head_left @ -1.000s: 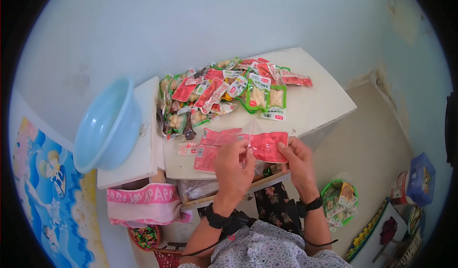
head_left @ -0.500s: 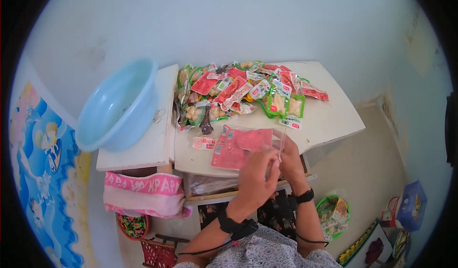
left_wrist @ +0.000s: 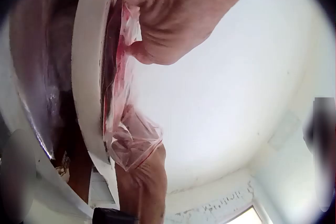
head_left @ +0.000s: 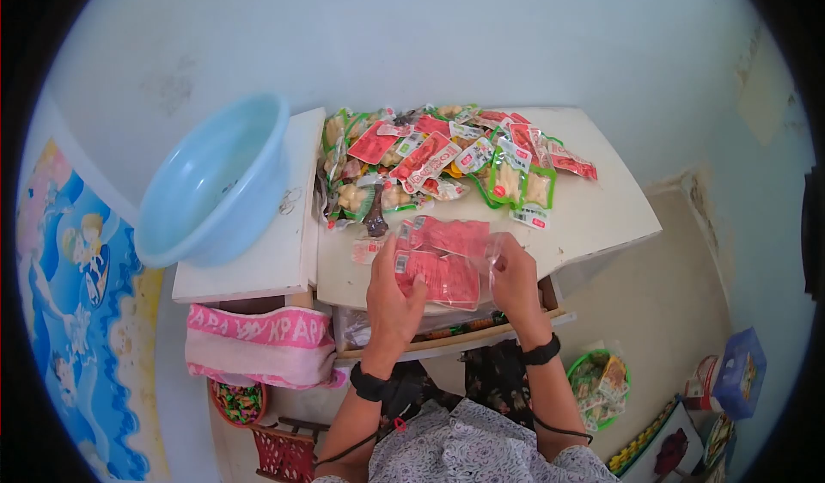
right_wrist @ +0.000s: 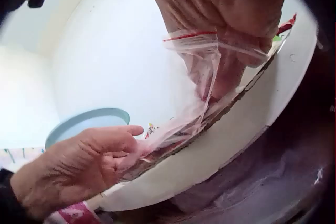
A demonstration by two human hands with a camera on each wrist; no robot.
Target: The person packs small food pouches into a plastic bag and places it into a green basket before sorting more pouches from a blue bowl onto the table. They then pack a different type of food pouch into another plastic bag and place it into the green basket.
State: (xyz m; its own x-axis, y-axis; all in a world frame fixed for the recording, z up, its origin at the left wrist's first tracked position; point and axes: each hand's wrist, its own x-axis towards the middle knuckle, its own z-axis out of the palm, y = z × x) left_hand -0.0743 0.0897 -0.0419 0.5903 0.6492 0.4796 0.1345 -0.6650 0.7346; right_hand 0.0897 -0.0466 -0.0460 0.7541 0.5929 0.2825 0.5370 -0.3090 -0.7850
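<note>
A clear zip bag point(head_left: 440, 278) with red packets inside lies near the table's front edge. At its left end my left hand point(head_left: 394, 307) grips it, thumb on top. My right hand point(head_left: 516, 287) holds the loose plastic at the right end. The left wrist view has the left hand point(left_wrist: 173, 16) above the bag point(left_wrist: 119, 90) and the right hand point(left_wrist: 148, 184) behind crumpled plastic. In the right wrist view, the bag's red-lined edge point(right_wrist: 190, 36) crosses in front of the right hand point(right_wrist: 220, 11), while the left hand point(right_wrist: 79, 163) holds the far end.
Snack packets point(head_left: 421, 161) are heaped along the back of the white table point(head_left: 601, 199). A blue basin point(head_left: 215, 182) stands at left, above a pink and white towel point(head_left: 258, 345). Below the tabletop is an open drawer point(head_left: 447, 339); a green basket point(head_left: 599, 388) is on the floor.
The red packet between my hands a second ago is no longer held apart from the bag. My left hand has moved from beside the right hand to the bag's left end.
</note>
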